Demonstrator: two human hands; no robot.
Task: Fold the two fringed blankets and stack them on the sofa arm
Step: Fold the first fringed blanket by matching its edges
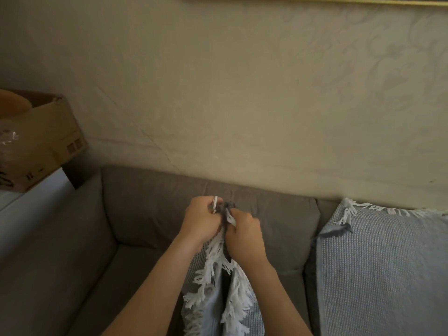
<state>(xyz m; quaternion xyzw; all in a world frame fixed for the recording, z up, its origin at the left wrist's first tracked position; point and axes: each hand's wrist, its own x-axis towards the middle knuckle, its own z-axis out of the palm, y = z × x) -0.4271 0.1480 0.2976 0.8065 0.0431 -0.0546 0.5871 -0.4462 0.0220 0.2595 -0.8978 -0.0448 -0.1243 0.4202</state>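
Left hand [200, 220] and right hand [243, 232] pinching together the fringed corners of a light blanket [213, 275], second blanket [383, 263] lying over the sofa [150, 214] back.

Pale blue waffle-weave blankets [378, 263] with whitish fringe [213, 267]; grey-brown sofa [72, 251].

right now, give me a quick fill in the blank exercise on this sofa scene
1. The left hand and right hand both grip the held blanket, whose white ____ dangles below them.
2. The second blanket is draped on the sofa to the ____ of the hands.
3. The cardboard box sits beyond the sofa arm, on the ____ side of the view.

Missing words: fringe; right; left
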